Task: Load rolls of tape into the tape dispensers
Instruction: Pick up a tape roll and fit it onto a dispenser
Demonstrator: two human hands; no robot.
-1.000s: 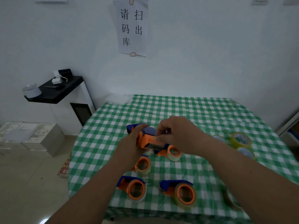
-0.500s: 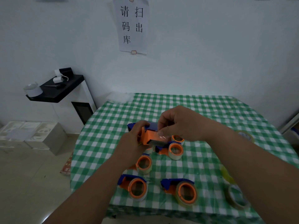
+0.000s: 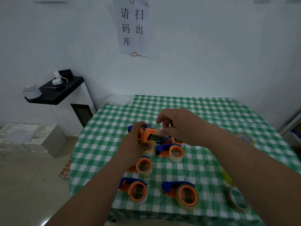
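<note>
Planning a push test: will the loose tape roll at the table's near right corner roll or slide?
The loose tape roll seems to lie flat on the checked cloth, so it would likely slide. It looks thin and hollow, so probably light. Tipped on edge, it would likely roll.

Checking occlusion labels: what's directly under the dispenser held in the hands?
Below the held dispenser, loaded dispensers sit on the checked tablecloth: one shows fully, another only partly. The left hand and right hand hide the rest.
</note>
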